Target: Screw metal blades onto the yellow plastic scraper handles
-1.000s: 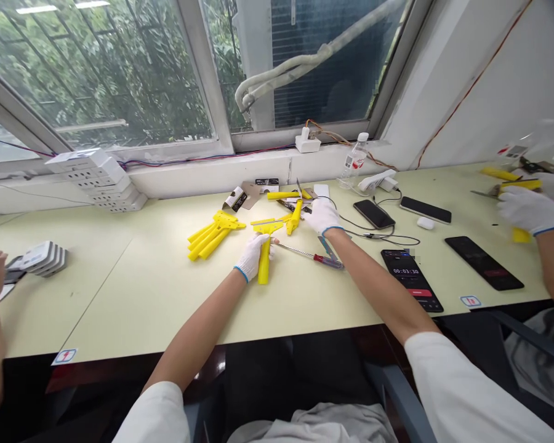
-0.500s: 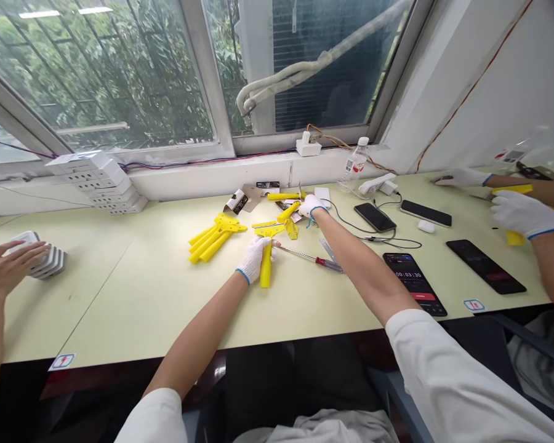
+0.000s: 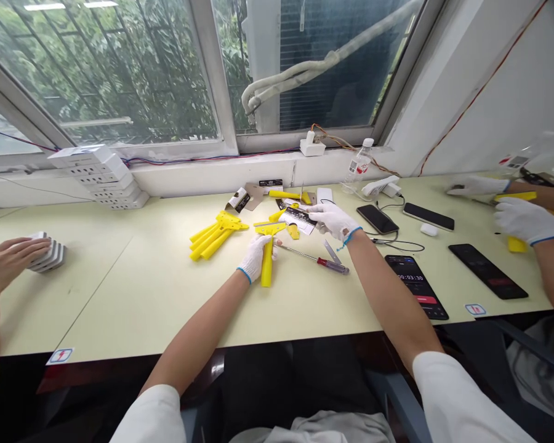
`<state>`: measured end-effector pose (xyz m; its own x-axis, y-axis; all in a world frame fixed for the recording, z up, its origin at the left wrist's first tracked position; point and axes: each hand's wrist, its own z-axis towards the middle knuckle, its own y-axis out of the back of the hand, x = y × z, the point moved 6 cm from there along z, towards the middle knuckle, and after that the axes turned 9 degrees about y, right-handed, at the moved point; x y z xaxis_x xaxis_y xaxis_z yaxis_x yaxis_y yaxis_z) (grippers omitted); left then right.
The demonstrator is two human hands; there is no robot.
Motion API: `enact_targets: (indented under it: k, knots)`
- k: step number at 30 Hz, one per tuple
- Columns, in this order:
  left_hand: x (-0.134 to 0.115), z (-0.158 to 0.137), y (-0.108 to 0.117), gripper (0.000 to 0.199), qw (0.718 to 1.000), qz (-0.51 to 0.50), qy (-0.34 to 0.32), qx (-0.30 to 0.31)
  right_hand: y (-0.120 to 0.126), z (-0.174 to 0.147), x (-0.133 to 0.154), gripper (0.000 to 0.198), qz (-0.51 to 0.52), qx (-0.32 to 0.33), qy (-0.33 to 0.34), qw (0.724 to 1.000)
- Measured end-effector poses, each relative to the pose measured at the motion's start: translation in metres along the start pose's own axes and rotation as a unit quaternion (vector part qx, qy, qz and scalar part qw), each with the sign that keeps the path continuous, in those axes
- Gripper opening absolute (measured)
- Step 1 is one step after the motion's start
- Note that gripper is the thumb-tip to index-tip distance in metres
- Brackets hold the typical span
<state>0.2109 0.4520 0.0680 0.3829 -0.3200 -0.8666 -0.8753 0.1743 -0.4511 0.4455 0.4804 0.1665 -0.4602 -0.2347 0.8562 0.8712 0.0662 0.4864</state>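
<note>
My left hand (image 3: 255, 255), in a white knitted glove, is closed round the handle of a yellow scraper (image 3: 266, 271), its head pointing away from me. My gloved right hand (image 3: 336, 220) grips the right end of a black-and-white printed card (image 3: 300, 219), which partly covers a yellow handle. A screwdriver (image 3: 333, 266) with a clear reddish handle lies on the table, its tip close to my left fingers. Beside it is a flat metal strip (image 3: 331, 250). A small yellow part (image 3: 293, 232) sits right of the scraper head.
Several yellow scrapers (image 3: 216, 235) lie fanned out on the left. Behind are an opened package (image 3: 238, 200) and another yellow handle (image 3: 284, 194). Phones, one showing a timer (image 3: 415, 286), cables and a bottle (image 3: 360, 161) are at right. Other people's hands work at both sides.
My right hand has drawn back toward me and to the right, from the yellow handle at the back. The printed card now shows over that handle. My left hand keeps its hold on the scraper.
</note>
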Motion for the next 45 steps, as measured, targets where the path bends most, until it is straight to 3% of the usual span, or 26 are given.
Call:
enact_targets:
  k: [3, 5, 9, 15, 21, 25, 31, 36, 41, 45]
  knots:
    - [-0.005, -0.003, -0.002, 0.034, 1.000, -0.004, -0.018, -0.016, -0.015, -0.010, -0.036, 0.045, 0.119, -0.010, -0.044, 0.992]
    - [-0.010, -0.006, -0.002, 0.035, 0.998, -0.007, -0.045, -0.033, -0.027, -0.021, -0.046, 0.038, 0.087, -0.001, -0.035, 0.996]
    - [-0.016, -0.013, 0.008, 0.031, 0.988, -0.020, -0.105, -0.107, -0.056, -0.041, -0.043, 0.033, 0.027, 0.082, -0.008, 0.996]
    - [-0.004, -0.015, 0.000, 0.027, 0.992, 0.073, -0.050, -0.092, -0.071, -0.047, -0.043, 0.034, 0.110, 0.062, -0.018, 0.992]
    - [0.003, -0.008, 0.009, 0.043, 0.987, 0.069, -0.027, -0.141, -0.080, -0.044, -0.054, 0.036, 0.255, 0.050, -0.082, 0.962]
    - [0.008, -0.004, 0.010, 0.051, 0.990, 0.119, 0.014, -0.073, -0.076, -0.044, -0.056, 0.040, 0.340, 0.005, -0.121, 0.933]
    - [0.014, -0.011, 0.001, 0.051, 0.969, 0.240, 0.053, 0.011, -0.078, -0.052, -0.047, 0.032, 0.225, 0.101, -0.065, 0.967]
    - [0.006, -0.011, -0.002, 0.036, 0.983, 0.173, 0.050, 0.048, -0.067, -0.048, -0.047, 0.030, 0.264, 0.088, -0.041, 0.960]
    - [-0.008, 0.001, 0.020, 0.076, 0.984, 0.176, 0.008, -0.017, -0.031, -0.036, -0.048, 0.033, 0.313, -0.031, -0.013, 0.949]
    - [-0.016, 0.003, 0.027, 0.087, 0.977, 0.210, -0.028, -0.004, -0.012, -0.029, -0.054, 0.034, 0.306, -0.112, -0.027, 0.945]
